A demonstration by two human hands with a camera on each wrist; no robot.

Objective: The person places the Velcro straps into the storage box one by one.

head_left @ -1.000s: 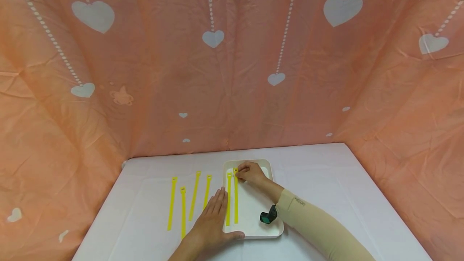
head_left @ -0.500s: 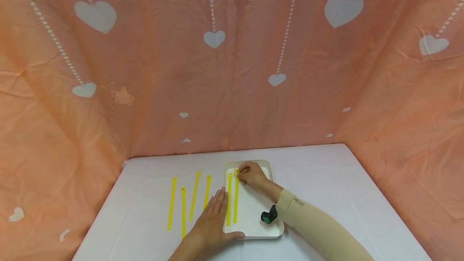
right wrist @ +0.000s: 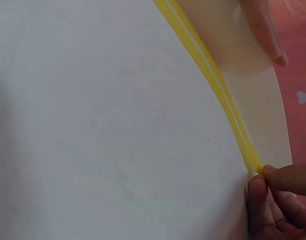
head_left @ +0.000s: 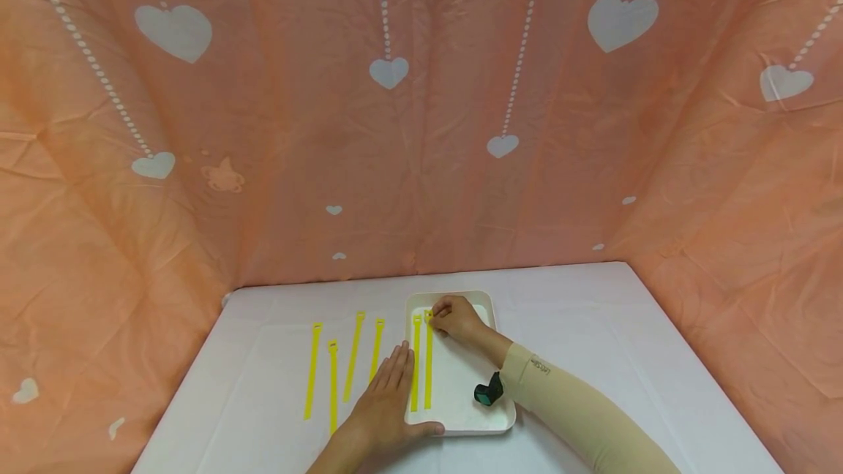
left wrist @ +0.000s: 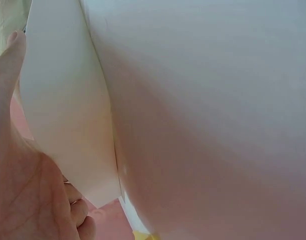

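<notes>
A white tray (head_left: 454, 386) lies on the table with two yellow cable ties inside, side by side and lengthwise. My right hand (head_left: 456, 317) pinches the slotted head end of the right-hand cable tie (head_left: 429, 368) between thumb and fingers. In the right wrist view that cable tie (right wrist: 213, 80) runs straight along the tray floor up to my fingertips. The other cable tie (head_left: 416, 375) sits close to the tray's left wall. My left hand (head_left: 388, 401) rests against that wall with its fingers straight; its thumb reaches along the front rim.
Several more yellow cable ties lie left of the tray, among them a far-left cable tie (head_left: 312, 371) and a cable tie (head_left: 377, 346) partly behind my left hand. A peach curtain (head_left: 421, 189) with hearts surrounds the white-covered table (head_left: 566, 313).
My right hand has shifted the pinched cable tie slightly toward me; its slight tilt of half a second ago is now nearly straight. My left hand has stayed in place.
</notes>
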